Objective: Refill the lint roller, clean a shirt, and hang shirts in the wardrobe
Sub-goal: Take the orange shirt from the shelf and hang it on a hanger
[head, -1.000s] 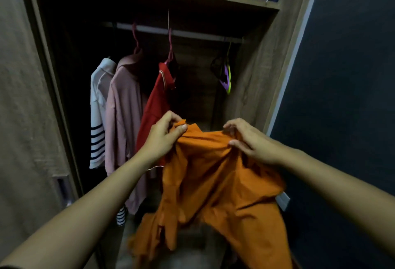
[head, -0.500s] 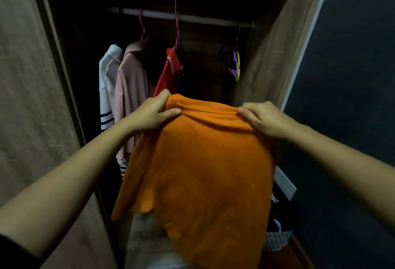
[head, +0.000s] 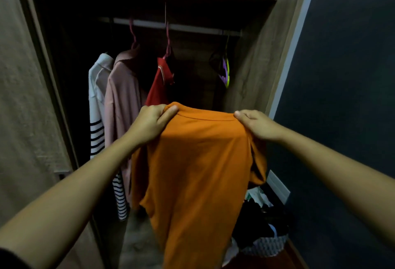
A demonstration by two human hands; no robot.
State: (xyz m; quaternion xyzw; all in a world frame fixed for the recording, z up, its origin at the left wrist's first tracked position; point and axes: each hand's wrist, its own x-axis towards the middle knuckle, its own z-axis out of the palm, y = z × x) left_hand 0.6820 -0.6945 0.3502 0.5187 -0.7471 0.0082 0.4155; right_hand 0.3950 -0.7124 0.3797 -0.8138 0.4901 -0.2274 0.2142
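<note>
Both hands pinch the top edge of the orange shirt (head: 198, 162), left hand (head: 149, 123) and right hand (head: 258, 125) at opposite corners, before the wardrobe rail (head: 192, 27).

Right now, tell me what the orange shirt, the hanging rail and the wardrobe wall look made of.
The orange shirt: soft matte knit, likely cotton or a blend; it drapes and creases. The hanging rail: probably metal, pale and smooth, though too dim to be sure. The wardrobe wall: matte wood-grain board, maybe laminate; streaked grain shows.
</note>
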